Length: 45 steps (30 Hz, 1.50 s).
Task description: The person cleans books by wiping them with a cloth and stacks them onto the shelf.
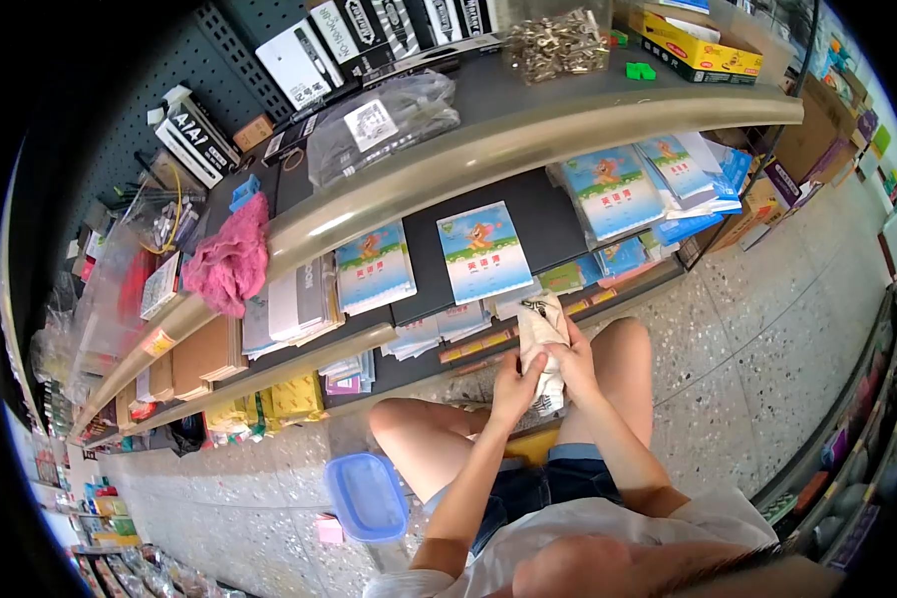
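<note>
Both my hands are closed on a cream cloth [540,327] with dark print, held bunched up above my lap. My left hand [514,387] grips its lower left side, and my right hand [572,363] has hold of its right side. Just beyond the cloth, a blue exercise book [485,251] with a cartoon animal lies on the dark lower shelf [431,289]. A similar stack of books [374,267] sits to its left, and another stack [613,194] to its right.
A pink cloth [231,257] hangs over the upper shelf's edge. That shelf carries a clear box of metal clips [556,48], a plastic bag [384,125] and marker boxes [297,65]. On the speckled floor [239,508] stands a blue plastic tub [367,498], beside a pink slip [329,529].
</note>
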Available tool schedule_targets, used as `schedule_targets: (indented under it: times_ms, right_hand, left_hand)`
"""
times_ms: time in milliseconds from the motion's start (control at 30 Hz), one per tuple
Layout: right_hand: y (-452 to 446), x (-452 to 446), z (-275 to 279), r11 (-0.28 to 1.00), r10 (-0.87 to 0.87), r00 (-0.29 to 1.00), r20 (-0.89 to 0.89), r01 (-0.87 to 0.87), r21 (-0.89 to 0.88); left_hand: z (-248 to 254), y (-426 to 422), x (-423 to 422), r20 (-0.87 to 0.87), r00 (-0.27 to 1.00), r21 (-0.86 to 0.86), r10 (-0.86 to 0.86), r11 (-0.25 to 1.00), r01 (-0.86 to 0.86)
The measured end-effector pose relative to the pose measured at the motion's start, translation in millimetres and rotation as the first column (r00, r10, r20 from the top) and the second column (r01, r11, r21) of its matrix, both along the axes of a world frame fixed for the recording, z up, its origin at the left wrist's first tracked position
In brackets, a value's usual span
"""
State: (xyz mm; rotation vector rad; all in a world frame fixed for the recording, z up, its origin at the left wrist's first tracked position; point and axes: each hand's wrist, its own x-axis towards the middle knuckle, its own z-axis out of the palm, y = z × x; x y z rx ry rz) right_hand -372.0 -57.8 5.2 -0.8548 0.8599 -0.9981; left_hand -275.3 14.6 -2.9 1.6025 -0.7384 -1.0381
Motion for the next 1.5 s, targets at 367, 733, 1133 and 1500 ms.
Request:
schedule_targets:
  times_ms: [367, 733, 1133, 1500]
  right_hand:
    - [-90.2, 16.2, 39.8, 0.706, -0.231, 0.896, -0.380, -0.115, -0.699]
    - [-113.0, 108.6, 65.9, -0.116, -0.430, 0.460, -0.777, -0.882, -0.458]
    - [-200.4, 216.0, 2.2, 0.587, -0.292, 0.487, -0.823, -0.588, -0.556]
    - [-223.3, 135.5, 64.8, 0.296, -0.436, 0.153, -0.887, -0.906, -0.302]
  left_hand:
    - [26.4, -10.1, 70.9, 0.671, 0.730, 0.163, -0.132, 0.986, 0.030]
    - [8.9, -41.9, 97.3, 0.924, 0.383, -0.007, -0.014, 0.998, 0.055]
    - [7.5, -45.9, 99.1, 0.952, 0.306, -0.006, -0.004, 1.000, 0.031]
    - [10.2, -46.9, 99.4, 0.923, 0.372, 0.096, -0.099, 0.995, 0.028]
